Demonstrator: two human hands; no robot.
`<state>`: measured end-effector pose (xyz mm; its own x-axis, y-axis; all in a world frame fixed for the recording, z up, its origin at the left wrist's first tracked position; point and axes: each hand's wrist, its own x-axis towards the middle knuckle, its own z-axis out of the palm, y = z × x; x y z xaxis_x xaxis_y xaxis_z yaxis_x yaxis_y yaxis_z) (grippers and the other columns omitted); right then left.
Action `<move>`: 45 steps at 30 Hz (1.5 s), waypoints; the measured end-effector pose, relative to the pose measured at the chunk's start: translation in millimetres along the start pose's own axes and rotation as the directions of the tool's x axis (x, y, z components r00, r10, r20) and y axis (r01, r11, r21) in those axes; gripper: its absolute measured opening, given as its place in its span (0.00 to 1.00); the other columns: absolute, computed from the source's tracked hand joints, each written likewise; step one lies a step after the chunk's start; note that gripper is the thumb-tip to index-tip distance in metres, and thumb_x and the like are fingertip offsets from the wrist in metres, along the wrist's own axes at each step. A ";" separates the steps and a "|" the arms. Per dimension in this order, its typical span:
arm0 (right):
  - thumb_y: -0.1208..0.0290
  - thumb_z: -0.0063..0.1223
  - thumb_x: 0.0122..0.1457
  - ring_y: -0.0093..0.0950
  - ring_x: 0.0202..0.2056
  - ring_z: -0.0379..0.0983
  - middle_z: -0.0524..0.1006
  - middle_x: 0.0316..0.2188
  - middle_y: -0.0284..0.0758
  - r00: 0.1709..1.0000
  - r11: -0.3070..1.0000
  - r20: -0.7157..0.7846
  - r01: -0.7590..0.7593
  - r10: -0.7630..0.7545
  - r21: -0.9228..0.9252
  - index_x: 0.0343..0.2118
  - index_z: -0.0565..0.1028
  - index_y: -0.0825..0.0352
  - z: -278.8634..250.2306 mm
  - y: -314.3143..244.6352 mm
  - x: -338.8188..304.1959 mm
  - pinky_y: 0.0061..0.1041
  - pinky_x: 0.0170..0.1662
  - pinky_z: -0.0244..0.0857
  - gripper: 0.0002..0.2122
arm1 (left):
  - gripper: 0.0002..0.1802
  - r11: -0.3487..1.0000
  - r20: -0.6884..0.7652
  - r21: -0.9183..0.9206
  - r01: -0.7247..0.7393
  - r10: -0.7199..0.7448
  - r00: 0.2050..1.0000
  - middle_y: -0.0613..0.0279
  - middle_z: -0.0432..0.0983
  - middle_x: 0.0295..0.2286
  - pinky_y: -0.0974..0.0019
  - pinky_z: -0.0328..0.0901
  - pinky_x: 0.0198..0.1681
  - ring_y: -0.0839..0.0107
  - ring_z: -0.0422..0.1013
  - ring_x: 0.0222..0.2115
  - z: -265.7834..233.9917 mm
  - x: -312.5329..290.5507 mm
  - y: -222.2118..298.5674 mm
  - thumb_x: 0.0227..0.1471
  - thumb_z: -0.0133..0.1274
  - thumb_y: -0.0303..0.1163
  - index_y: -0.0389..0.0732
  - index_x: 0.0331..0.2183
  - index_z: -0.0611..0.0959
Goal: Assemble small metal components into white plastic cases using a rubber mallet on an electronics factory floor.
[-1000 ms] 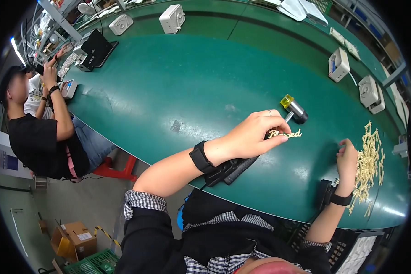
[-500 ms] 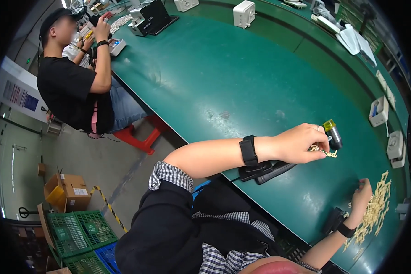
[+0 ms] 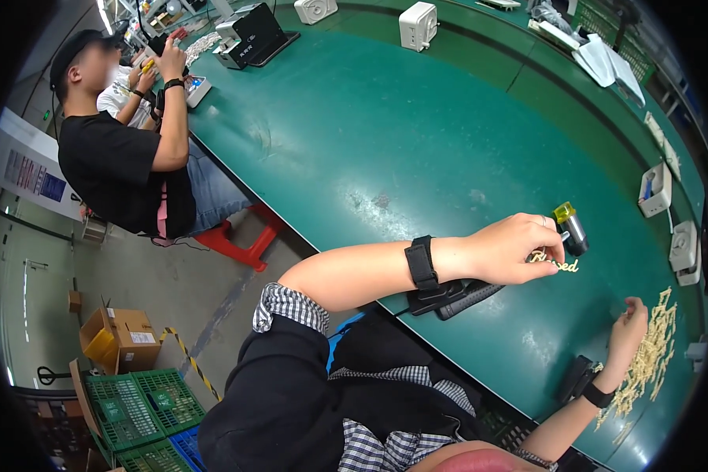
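Note:
My left hand (image 3: 515, 248) reaches out over the green table. Its thumb and bent fingers are closed on a pale yellow lettering cutout (image 3: 568, 267), joined cursive letters partly covered by the fingers. Just beyond the fingertips is a dark cylinder with a clear yellow end (image 3: 574, 234); its kind is unclear. My right hand (image 3: 626, 340) is at the left edge of a heap of similar pale cutouts (image 3: 654, 354). Its fingers are curled, and whatever lies in them is too small to tell. A black strap circles each wrist.
A black object (image 3: 468, 299) lies beneath my left forearm, another (image 3: 574, 379) beside my right wrist. White boxes (image 3: 654, 191) line the far right side. A person in black (image 3: 122, 169) sits at the left on a red stool (image 3: 248, 240). Green crates (image 3: 130, 405) stand on the floor.
My right hand has moved slightly upward and right beside the heap. My left hand keeps its hold on the cutout, almost unmoved. The whole view has shifted a little.

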<state>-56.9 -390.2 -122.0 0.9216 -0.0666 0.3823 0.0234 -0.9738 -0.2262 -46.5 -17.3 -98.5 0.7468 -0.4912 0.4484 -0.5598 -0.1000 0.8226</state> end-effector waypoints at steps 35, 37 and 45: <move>0.87 0.42 0.55 0.33 0.34 0.73 0.73 0.32 0.39 0.969 0.943 -0.238 0.143 -0.071 0.301 0.33 0.72 0.72 -17.0 -84.2 1.7 0.26 0.39 0.66 0.07 | 0.10 0.949 -0.060 -0.179 0.259 -0.273 0.960 0.61 0.75 0.26 0.70 0.65 0.32 0.74 0.70 0.25 -6.4 -0.7 10.0 0.56 0.48 0.30 0.35 0.38 0.73; 0.87 0.42 0.56 0.31 0.36 0.72 0.73 0.33 0.39 0.968 0.930 -0.226 0.177 -0.107 0.322 0.34 0.72 0.72 -16.7 -88.5 0.7 0.25 0.40 0.66 0.07 | 0.10 0.944 -0.077 -0.076 0.321 -0.326 0.942 0.62 0.74 0.27 0.70 0.64 0.31 0.76 0.68 0.26 -11.3 2.4 17.6 0.56 0.49 0.32 0.35 0.37 0.73; 0.88 0.39 0.56 0.29 0.34 0.71 0.71 0.33 0.38 0.967 0.867 -0.250 0.166 -0.050 0.471 0.34 0.72 0.72 -11.3 -110.5 -6.0 0.23 0.38 0.65 0.08 | 0.17 0.791 -0.289 0.464 0.399 -0.291 0.912 0.61 0.71 0.27 0.68 0.64 0.33 0.71 0.67 0.28 -108.8 43.1 -29.2 0.47 0.61 0.36 0.36 0.32 0.72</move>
<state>-69.5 -284.6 -89.2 0.7932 -0.0705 0.6048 0.3557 -0.7526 -0.5542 41.0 58.6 -65.1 0.9478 -0.1685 0.2706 -0.3109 -0.6764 0.6677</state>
